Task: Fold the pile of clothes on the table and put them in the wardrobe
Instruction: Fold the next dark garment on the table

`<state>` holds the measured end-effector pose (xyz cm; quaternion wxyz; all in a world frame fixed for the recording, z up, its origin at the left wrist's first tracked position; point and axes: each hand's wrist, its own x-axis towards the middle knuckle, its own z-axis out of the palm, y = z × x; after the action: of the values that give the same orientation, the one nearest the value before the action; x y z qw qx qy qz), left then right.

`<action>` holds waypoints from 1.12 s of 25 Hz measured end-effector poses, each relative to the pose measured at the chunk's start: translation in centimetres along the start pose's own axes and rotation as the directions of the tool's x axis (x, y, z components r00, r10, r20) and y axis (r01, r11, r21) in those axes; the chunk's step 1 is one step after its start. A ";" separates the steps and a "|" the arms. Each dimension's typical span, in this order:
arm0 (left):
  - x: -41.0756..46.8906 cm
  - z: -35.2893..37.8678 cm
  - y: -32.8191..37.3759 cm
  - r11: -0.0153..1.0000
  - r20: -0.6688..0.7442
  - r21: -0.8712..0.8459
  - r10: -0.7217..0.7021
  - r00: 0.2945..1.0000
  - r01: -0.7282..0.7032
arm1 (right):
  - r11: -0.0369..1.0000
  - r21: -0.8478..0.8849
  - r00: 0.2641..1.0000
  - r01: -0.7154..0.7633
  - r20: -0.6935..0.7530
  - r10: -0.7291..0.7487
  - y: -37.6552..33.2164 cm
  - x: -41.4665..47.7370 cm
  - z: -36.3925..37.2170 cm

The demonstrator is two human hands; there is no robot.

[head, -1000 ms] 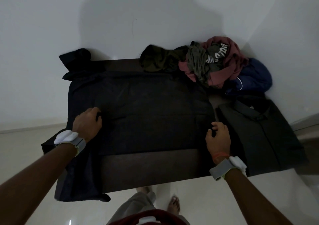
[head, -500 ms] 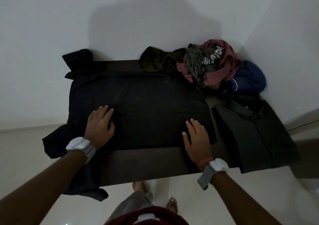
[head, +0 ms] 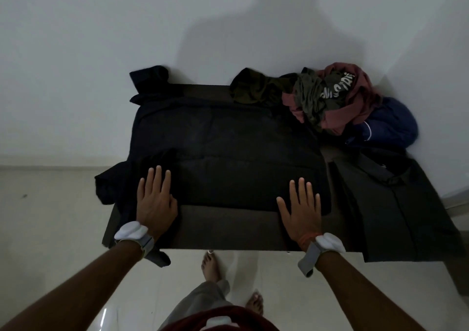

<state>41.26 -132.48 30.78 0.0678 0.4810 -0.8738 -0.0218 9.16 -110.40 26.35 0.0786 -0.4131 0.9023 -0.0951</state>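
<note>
A black garment lies spread flat across the dark table, one sleeve hanging off the left edge. My left hand rests flat on its near left corner with straight fingers. My right hand presses flat on its near right edge, fingers spread. A folded dark shirt lies to the right on the table. At the back right sits an unfolded pile: a maroon and olive garment, a dark olive one and a navy one.
The table stands against a white wall, with a second wall close on the right. A pale tiled floor surrounds it. My bare feet stand just below the table's near edge.
Both hands let go of the garment's hem, opened flat and slid along the cloth towards its near edge. The view has tilted a little downward.
</note>
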 end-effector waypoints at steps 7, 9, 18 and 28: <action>-5.5 -1.3 -2.2 0.823 0.059 -0.171 -0.541 0.839 0.542 | 1.000 -0.005 1.000 -0.003 0.031 0.003 0.0 0.1 0.0; -7.3 -1.4 -3.0 0.750 0.076 -0.266 -0.609 0.789 0.605 | 1.000 -0.011 0.999 0.001 0.043 -0.001 0.1 0.2 0.1; -7.6 -2.9 -6.8 0.813 0.060 -0.304 -0.505 0.861 0.497 | 0.990 0.084 0.993 0.109 -0.052 -0.105 -3.4 -1.3 -1.0; 0.2 -11.3 -3.5 -0.069 0.523 -0.850 -0.242 0.817 0.523 | 0.537 0.822 0.790 -0.189 0.452 -0.414 -26.6 -9.0 -4.1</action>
<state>45.70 -134.21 41.59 0.2726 0.5243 -0.4450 -0.6729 33.46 -120.17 37.20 0.5401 -0.3924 0.6389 -0.3823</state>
